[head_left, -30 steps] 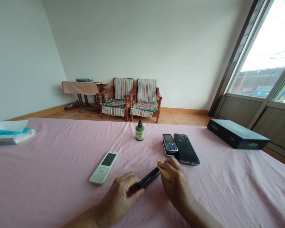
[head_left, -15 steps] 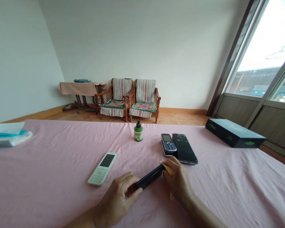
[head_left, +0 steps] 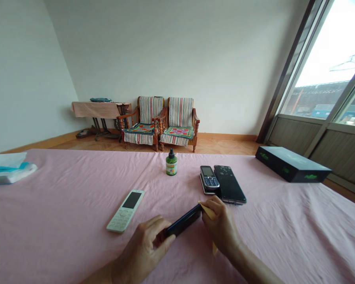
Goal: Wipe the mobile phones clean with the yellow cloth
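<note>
A dark mobile phone [head_left: 184, 221] is held tilted above the pink cloth. My left hand [head_left: 144, 246] is closed round its near left end, thumb below and fingers on top. At the far right end, my right hand [head_left: 220, 225] pinches a thin yellowish cloth [head_left: 208, 212] against the phone's edge; a strip of it hangs below the palm. To the left of my hands lies a white keypad phone [head_left: 126, 212]. Beyond my right hand rest a dark keypad phone [head_left: 210, 177], on top of another flat phone, and a large black phone [head_left: 230, 184].
A green bottle with a black cap [head_left: 171, 163] stands near the far edge of the pink cloth [head_left: 62, 197]. A tissue pack [head_left: 10, 169] lies far left, a black box [head_left: 292, 165] far right. Two wooden chairs [head_left: 179, 126] and a covered sewing table [head_left: 96, 109] stand behind.
Both hands and the dark phone have shifted very slightly left. The hanging end of the yellowish cloth shows a little longer. The grips are the same.
</note>
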`<move>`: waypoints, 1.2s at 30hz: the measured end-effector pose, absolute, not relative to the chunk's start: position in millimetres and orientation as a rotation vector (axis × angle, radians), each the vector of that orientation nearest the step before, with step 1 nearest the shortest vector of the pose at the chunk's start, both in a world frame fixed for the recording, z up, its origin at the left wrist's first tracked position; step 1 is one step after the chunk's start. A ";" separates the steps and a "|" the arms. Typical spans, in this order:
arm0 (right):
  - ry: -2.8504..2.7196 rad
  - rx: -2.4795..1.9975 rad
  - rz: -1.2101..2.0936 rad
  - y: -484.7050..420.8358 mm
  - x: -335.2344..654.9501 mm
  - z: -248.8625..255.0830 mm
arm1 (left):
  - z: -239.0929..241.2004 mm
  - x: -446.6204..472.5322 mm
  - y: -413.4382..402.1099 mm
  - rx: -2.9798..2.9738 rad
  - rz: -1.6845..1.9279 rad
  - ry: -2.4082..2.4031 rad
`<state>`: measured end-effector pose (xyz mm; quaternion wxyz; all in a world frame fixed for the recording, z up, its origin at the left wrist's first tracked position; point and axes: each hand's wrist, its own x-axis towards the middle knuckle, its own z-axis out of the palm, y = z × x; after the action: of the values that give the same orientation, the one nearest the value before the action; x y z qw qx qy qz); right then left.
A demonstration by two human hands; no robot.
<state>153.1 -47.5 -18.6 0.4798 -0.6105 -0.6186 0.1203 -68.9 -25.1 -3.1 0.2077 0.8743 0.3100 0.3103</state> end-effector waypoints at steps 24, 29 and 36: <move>-1.592 -1.354 0.110 -51.8 150.6 -12.1 | -2.1 -69.3 -25.7 2.415 0.852 0.885; -1.718 -1.347 -0.038 -54.2 150.2 -11.7 | -3.8 -69.2 -25.2 2.407 0.868 0.879; -1.831 -1.273 0.048 -64.4 133.1 -0.1 | -6.0 -68.5 -24.0 2.403 0.810 0.902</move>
<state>133.1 -64.4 -0.1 0.4401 -0.5126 -0.7370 0.0195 -68.5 -24.0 -6.0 0.2233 0.8703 0.3266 0.2933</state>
